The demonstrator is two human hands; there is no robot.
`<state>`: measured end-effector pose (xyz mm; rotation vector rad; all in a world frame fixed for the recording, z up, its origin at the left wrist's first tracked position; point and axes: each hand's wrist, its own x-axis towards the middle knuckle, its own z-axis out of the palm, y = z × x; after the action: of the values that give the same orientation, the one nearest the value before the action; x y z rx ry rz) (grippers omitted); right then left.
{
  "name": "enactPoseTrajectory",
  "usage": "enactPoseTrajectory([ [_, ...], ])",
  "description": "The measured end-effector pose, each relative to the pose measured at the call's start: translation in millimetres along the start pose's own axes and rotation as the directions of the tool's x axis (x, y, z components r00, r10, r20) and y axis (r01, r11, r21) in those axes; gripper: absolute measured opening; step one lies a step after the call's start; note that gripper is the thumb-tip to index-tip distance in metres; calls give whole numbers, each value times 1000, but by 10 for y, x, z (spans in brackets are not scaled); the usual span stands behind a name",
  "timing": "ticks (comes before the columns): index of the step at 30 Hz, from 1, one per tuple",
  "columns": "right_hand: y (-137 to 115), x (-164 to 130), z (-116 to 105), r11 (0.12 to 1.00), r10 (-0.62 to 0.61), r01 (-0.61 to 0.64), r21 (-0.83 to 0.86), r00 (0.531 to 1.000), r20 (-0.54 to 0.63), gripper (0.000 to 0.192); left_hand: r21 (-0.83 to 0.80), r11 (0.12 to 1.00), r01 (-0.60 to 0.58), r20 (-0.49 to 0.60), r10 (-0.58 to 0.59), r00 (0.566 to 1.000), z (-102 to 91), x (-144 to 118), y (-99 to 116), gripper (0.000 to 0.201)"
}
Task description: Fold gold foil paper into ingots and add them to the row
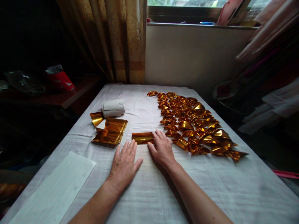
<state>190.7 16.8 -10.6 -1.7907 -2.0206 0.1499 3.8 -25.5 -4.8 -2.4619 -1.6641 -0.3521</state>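
A: Head view, as we recorded it: our right hand (162,148) lay palm down on the white cloth of the table (233,186), its fingertips resting on the right end of a folded gold foil strip (142,137). Fingers were extended and slightly spread, gripping nothing, only pressing.

B: And the strip's orientation?

A: Its long axis ran left to right across our view, just beyond both hands. Our left hand (125,165) lay flat on the cloth, fingers open and splayed, just short of the strip's near edge and apart from it. We judged the right hand the nearer, since it alone was touching.

B: What surrounded it?

A: To the right, touching or almost touching the right hand's far side, we saw a broad spread of folded gold pieces (193,124) running away toward the wall. To the left, well apart from the strip, lay a stack of flat gold foil sheets (111,132), a white roll (113,108) behind it, and a white lined sheet (58,186) at the near left corner.

B: Any obstruction?

A: None between the hands and the strip; only the nearest folded pieces crowded the right hand's outer side.
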Motion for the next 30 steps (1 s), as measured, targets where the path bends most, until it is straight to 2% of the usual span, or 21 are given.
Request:
enactPoseTrajectory([
  [6, 15, -15, 22, 1000, -16, 16, 6, 999, -50, 48, -10, 1000, 0, -14, 0, 1000, 17, -2, -1, 54],
  [16, 20, -24, 31, 999, -43, 41, -36, 997, -58, 51, -10, 1000, 13, 19, -12, 1000, -30, 10, 13, 54],
  [23, 81, -30, 60, 987, -13, 37, 158, 989, -148, 31, -14, 1000, 12, 27, -11, 1000, -24, 5, 9, 54],
  [30, 91, -18, 31, 965, 12, 25, 261, 990, -139, 17, -9, 1000, 9, 26, -8, 1000, -25, 4, 4, 55],
])
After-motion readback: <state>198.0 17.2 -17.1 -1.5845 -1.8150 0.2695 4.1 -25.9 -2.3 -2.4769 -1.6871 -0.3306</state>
